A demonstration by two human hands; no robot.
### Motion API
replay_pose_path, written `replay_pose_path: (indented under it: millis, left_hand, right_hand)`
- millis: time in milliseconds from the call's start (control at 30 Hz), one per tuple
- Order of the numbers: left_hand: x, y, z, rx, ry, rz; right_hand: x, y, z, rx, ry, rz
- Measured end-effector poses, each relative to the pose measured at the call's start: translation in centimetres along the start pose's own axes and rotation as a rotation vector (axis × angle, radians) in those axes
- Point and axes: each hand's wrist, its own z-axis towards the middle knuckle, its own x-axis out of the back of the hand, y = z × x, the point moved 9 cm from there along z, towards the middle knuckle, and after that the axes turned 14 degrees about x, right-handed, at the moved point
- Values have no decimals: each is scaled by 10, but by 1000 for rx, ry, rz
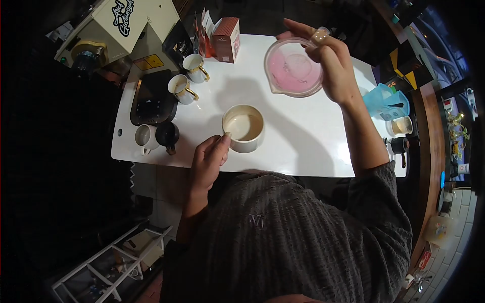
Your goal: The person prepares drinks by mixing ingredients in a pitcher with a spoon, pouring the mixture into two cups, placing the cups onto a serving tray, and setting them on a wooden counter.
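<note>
A cream mug (244, 146) stands upright near the front edge of the white table (212, 118). My left hand (209, 156) is closed at its left side, with the thumb on the rim; the handle is hidden. Up and to the right, my right hand (331, 63) grips a clear spouted jug (294, 68) with pink contents, above the table. Its handle is hidden by my fingers. The jug's spout points down toward the front left, and the jug is apart from the mug.
Two gold-handled cups (181, 90) stand by a black scale (151, 98). A white mug (145, 137) and dark cup (166, 135) sit front left. A red box (226, 40) is at the back; a blue container (386, 103) is at the right.
</note>
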Motion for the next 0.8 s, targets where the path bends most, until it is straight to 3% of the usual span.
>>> replay_pose_path:
  millis: [233,300,433,800]
  left_hand:
    - [-18,3,-2,63,-59,-62]
    - [-20,6,-3,61,-63,-61]
    - [-24,13,-6,27,-86,-51]
    - [-29,21,-11,-10,-96,-36]
  right_hand:
    - [-23,-25,12,75,-162,-171]
    - [-29,-34,15,193,-223,-262]
    - [-34,-37,17,174,-239,-243]
    - [-48,-68,21,359,-328,-354]
